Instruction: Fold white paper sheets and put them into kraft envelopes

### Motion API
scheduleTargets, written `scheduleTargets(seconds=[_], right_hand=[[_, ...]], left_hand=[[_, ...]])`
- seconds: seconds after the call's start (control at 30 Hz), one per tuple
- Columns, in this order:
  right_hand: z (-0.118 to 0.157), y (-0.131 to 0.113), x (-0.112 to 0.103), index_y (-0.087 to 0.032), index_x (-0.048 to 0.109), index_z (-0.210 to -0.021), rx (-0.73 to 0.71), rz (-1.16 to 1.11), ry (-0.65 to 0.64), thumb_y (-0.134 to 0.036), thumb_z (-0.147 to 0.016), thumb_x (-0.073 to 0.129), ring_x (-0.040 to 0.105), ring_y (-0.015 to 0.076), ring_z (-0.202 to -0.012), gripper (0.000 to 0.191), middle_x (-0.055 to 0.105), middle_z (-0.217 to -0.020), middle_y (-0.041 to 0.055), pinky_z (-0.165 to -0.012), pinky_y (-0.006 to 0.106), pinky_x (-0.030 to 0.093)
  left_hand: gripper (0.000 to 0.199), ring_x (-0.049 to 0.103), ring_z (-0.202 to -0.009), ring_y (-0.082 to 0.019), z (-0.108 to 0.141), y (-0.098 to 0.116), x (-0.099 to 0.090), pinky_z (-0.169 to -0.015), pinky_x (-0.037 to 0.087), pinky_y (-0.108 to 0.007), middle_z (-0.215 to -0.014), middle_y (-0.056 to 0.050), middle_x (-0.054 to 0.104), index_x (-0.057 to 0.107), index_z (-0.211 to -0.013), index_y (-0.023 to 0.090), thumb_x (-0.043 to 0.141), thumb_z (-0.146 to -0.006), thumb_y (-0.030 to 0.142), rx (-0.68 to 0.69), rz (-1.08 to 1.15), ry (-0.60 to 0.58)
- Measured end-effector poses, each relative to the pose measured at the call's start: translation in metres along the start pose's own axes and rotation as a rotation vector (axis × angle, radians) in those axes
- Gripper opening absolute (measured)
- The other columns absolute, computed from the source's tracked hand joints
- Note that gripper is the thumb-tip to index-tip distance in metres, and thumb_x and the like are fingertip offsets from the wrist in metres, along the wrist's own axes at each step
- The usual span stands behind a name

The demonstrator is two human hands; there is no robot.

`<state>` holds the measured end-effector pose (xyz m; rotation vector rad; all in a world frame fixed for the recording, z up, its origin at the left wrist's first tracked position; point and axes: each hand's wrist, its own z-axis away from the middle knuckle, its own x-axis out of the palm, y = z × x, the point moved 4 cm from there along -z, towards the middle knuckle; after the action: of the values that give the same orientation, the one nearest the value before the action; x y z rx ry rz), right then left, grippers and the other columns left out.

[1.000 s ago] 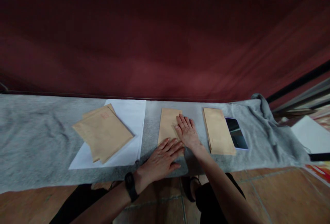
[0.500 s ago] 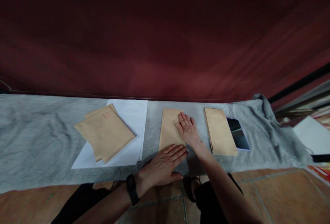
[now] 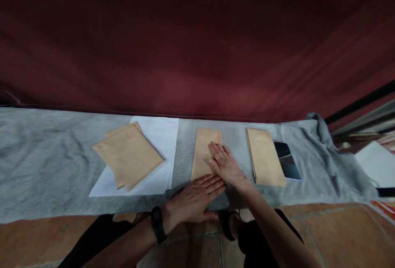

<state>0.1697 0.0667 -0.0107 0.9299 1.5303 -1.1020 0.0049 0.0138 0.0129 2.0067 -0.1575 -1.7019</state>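
A brown paper envelope (image 3: pixel 202 152) lies lengthwise in front of me on a grey cloth. My left hand (image 3: pixel 197 198) rests flat across its near end, fingers stretched out and the thumb apart. Over the envelope's right side lies my right hand (image 3: pixel 225 163), palm down with its fingers extended. Neither hand grips anything. Small red print shows at the envelope's far right corner; its near edge is hidden under my left hand.
To the left, several brown envelopes (image 3: pixel 132 157) sit askew on white paper sheets (image 3: pixel 159 134). A stack of brown envelopes (image 3: pixel 265 159) lies to the right, with a phone (image 3: pixel 287 161) beside it. The grey cloth (image 3: pixel 46 161) covers a narrow surface along a dark red backdrop (image 3: pixel 185 54).
My right hand has slid toward me along the envelope, uncovering the red print at its far corner. My left hand stays at the near end. The view has shifted slightly.
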Motion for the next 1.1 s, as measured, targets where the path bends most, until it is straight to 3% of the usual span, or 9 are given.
scheduleTargets(seconds=[0.3, 0.47, 0.77, 0.87, 0.97, 1.1], right_hand=[[0.014, -0.022, -0.01, -0.022, 0.021, -0.161, -0.135, -0.134, -0.149, -0.05, -0.107, 0.029, 0.018, 0.02, -0.155, 0.061, 0.02, -0.167, 0.0051, -0.128, 0.045, 0.016], [0.026, -0.042, -0.013, -0.026, 0.022, -0.16, -0.263, -0.263, -0.232, -0.053, -0.106, 0.03, 0.02, 0.0164, -0.154, 0.06, 0.024, -0.166, 0.0015, -0.129, 0.041, 0.014], [0.029, -0.057, -0.031, -0.031, 0.038, -0.154, -0.32, -0.639, -0.435, -0.057, -0.106, 0.028, 0.026, 0.0152, -0.153, 0.055, 0.035, -0.162, -0.0006, -0.129, 0.041, 0.009], [0.022, -0.045, -0.031, -0.029, 0.043, -0.152, -0.226, -0.676, -0.314, -0.059, -0.105, 0.026, 0.028, 0.0165, -0.152, 0.058, 0.04, -0.16, 0.0005, -0.128, 0.042, 0.018], [0.013, -0.021, -0.023, -0.029, 0.032, -0.157, -0.06, -0.562, -0.125, -0.055, -0.106, 0.023, 0.024, 0.0177, -0.153, 0.058, 0.032, -0.164, 0.0013, -0.127, 0.045, 0.021], [0.005, 0.006, -0.007, -0.025, 0.022, -0.16, 0.032, -0.324, -0.017, -0.05, -0.107, 0.023, 0.021, 0.0203, -0.154, 0.059, 0.023, -0.167, 0.0042, -0.127, 0.048, 0.02]], left_hand=[[0.075, 0.042, -0.145, -0.024, -0.003, 0.009, -0.007, -0.121, 0.029, -0.039, -0.156, -0.009, 0.046, 0.039, -0.152, 0.021, 0.063, -0.089, 0.054, 0.012, 0.053, -0.03], [0.058, 0.061, -0.124, -0.029, 0.0, 0.01, -0.003, -0.109, 0.044, -0.044, -0.133, -0.008, 0.067, 0.056, -0.137, 0.024, 0.067, -0.087, 0.052, -0.078, 0.033, -0.051], [0.064, 0.059, -0.127, -0.031, 0.004, 0.012, -0.001, -0.107, 0.046, -0.044, -0.141, -0.01, 0.062, 0.053, -0.141, 0.023, 0.07, -0.085, 0.05, -0.1, 0.039, -0.082], [0.066, 0.053, -0.136, -0.028, 0.003, 0.01, -0.003, -0.114, 0.04, -0.044, -0.149, -0.009, 0.055, 0.047, -0.146, 0.024, 0.066, -0.089, 0.051, -0.041, 0.047, -0.073], [0.07, 0.04, -0.146, -0.023, 0.001, 0.006, -0.005, -0.122, 0.03, -0.04, -0.159, -0.008, 0.043, 0.036, -0.154, 0.024, 0.057, -0.094, 0.054, 0.018, 0.022, -0.028], [0.069, 0.029, -0.152, -0.021, 0.0, -0.006, -0.004, -0.125, 0.022, -0.039, -0.165, -0.007, 0.031, 0.026, -0.158, 0.022, 0.05, -0.1, 0.049, -0.093, -0.131, 0.028]])
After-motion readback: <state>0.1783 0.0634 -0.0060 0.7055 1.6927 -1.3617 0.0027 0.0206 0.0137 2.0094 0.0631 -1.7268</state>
